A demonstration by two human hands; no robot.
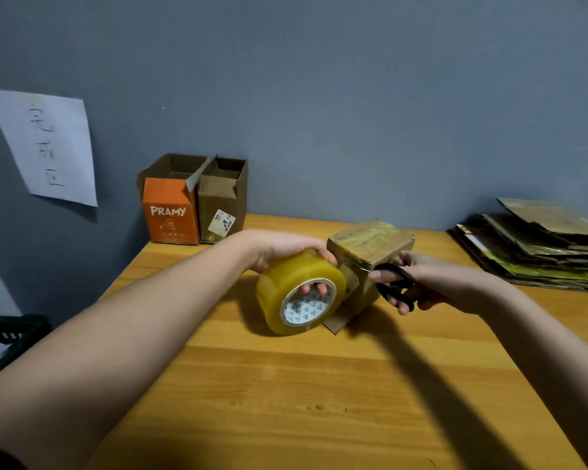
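One wide-angle camera is sitting at the person's head, looking forward and down across the wooden table [286,385] toward the grey-blue wall [319,96]. It is hanging close over the work. Both forearms are entering from the bottom corners. The left hand [282,247] on the tape roll [286,276] and the right hand [442,283] on the scissors [392,284] are meeting just right of centre. The paper sheet [48,147] is marking the left margin, and the flattened cardboard stack [540,245] the right.
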